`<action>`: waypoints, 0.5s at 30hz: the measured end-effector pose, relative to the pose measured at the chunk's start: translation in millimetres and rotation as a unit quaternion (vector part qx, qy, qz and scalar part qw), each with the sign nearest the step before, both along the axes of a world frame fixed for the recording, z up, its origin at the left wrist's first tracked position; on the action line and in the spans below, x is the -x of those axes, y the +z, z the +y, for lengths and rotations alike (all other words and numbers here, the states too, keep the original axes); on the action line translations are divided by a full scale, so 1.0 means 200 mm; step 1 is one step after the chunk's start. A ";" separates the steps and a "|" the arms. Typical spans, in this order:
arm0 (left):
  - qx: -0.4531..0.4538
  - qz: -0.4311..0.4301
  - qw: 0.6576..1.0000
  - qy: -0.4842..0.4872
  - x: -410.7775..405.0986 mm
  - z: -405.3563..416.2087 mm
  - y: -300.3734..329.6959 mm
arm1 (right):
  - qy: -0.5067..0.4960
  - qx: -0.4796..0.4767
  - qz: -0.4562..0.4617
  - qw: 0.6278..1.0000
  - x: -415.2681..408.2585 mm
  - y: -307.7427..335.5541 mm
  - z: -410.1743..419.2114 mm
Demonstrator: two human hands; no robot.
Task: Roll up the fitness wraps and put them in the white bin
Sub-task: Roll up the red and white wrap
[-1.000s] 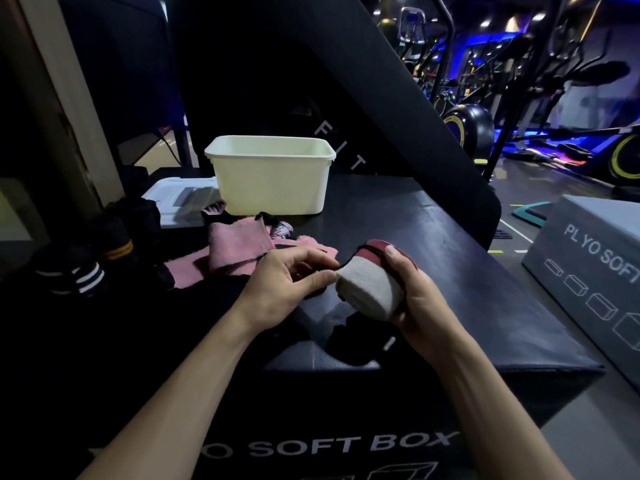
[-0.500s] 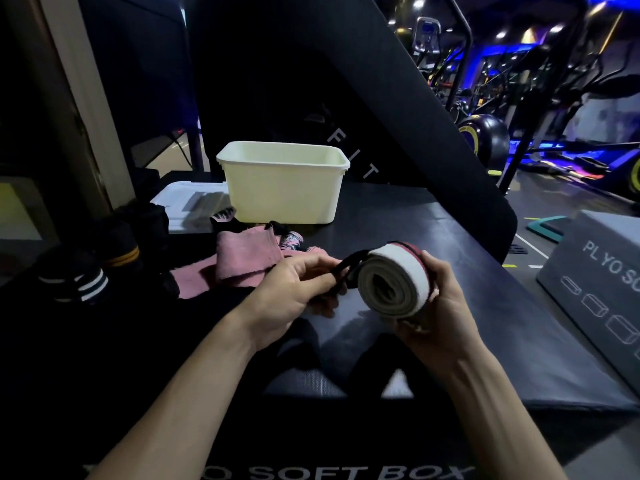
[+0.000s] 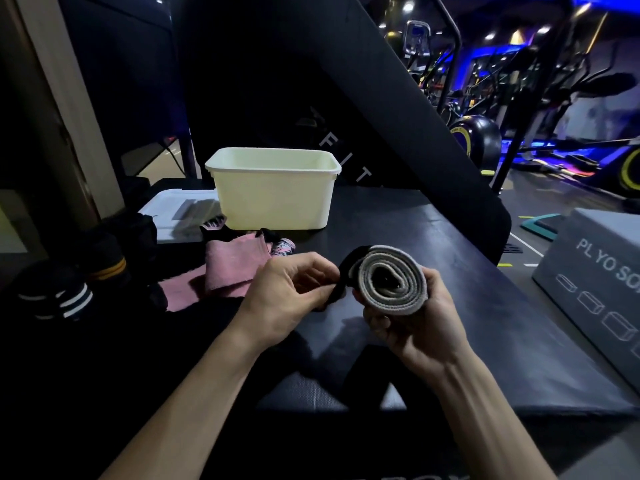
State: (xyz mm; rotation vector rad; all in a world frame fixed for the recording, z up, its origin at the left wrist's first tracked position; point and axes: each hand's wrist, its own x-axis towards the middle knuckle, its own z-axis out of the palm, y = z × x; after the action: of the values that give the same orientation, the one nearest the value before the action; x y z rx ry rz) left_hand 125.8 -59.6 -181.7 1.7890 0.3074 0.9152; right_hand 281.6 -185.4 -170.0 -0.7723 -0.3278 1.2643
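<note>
Room: dim gym, exercise machines lit blue at the back; a black padded plyo box point(image 3: 398, 237) serves as the table.
Left pile: dark striped wraps point(image 3: 65, 299) sit at the left edge, seemingly rolled already.
Unrolled: pink wraps point(image 3: 232, 268) lie flat, just in front of the white bin point(image 3: 273, 195); these are left to do.
Left hand point(image 3: 291, 299): pinches the black tail strap of the roll.
Grey wrap roll point(image 3: 391, 285): wound into a coil, held above the table.
Right hand point(image 3: 415, 323): fingers curled round the roll, cupping it from below.
Progress: roll nearly fastened, not yet binned; bin contents cannot be seen.
Writing: "FIT" on the slanted black pad behind; "PLYO SO…" on the grey box point(image 3: 595, 285) at right.
</note>
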 end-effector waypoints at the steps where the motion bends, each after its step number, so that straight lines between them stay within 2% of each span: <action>1: -0.002 -0.001 1.000 -0.006 0.01 0.00 0.01 | 0.000 0.001 -0.002 1.000 0.00 0.00 0.00; 3: -0.017 0.003 0.999 -0.038 0.04 -0.02 0.04 | 0.006 0.001 -0.007 1.000 0.01 0.01 -0.01; 6: -0.103 0.030 0.993 -0.058 0.07 -0.06 0.07 | 0.014 -0.008 0.007 1.000 0.02 0.02 -0.03; 10: -0.095 -0.013 0.995 -0.031 0.09 -0.12 0.08 | 0.008 -0.029 0.064 0.997 0.00 0.02 -0.05; 15: -0.220 -0.043 0.974 0.026 0.11 -0.17 0.11 | 0.032 -0.058 0.068 0.996 0.05 0.02 -0.06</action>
State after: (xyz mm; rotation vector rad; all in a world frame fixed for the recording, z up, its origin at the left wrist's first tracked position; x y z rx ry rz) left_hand 104.3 -94.2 -160.2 2.1439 0.0982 1.1607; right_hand 272.5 -198.4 -165.3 -0.5782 -0.3144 1.3391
